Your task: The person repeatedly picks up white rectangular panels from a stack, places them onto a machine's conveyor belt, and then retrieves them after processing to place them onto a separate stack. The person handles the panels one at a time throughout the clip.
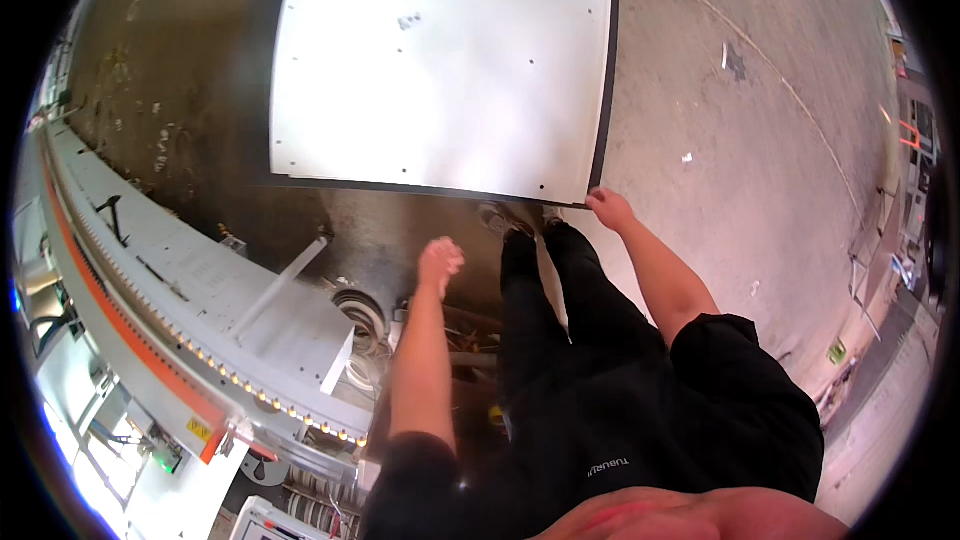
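A large white panel with dark edges and several small holes lies in front of me at the top of the view. My right hand pinches its near right corner, fingers closed on the dark edge. Away from the panel, my left hand hangs in the air below the near edge, its fingers curled in with nothing visible in them. What holds the panel up from below is hidden.
On my left runs a long grey machine with an orange strip and a row of small brass-coloured rollers. Coiled hoses lie beside its end. Concrete floor with scraps stretches to the right. My shoes stand just under the panel's near edge.
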{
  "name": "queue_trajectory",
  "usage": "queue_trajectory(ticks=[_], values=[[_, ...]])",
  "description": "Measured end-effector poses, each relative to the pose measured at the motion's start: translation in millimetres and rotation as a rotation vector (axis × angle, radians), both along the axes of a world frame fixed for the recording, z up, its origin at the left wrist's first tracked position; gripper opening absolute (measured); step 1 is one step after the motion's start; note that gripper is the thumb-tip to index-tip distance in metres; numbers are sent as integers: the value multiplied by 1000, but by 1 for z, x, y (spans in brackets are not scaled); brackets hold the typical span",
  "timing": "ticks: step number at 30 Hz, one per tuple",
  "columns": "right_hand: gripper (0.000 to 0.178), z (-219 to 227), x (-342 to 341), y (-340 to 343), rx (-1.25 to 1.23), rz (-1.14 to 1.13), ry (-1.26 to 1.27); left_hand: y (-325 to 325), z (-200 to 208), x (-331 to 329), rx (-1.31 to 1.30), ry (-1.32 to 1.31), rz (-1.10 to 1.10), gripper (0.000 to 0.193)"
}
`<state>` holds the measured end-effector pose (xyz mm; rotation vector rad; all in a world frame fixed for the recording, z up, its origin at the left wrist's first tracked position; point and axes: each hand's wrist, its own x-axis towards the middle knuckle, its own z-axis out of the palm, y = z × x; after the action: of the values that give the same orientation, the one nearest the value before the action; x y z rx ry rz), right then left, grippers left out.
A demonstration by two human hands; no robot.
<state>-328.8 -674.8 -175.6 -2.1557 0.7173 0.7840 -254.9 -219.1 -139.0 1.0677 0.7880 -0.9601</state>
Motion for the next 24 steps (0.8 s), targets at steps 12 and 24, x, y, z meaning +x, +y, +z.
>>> queue_trajectory(ticks=[12, 24], values=[[66, -92, 40, 33, -61, -419, -11, -8, -144, 149, 260, -139, 394, 36], [56, -114, -70, -81, -300, -343, 95, -77, -122, -18, 237, 19, 317, 40]])
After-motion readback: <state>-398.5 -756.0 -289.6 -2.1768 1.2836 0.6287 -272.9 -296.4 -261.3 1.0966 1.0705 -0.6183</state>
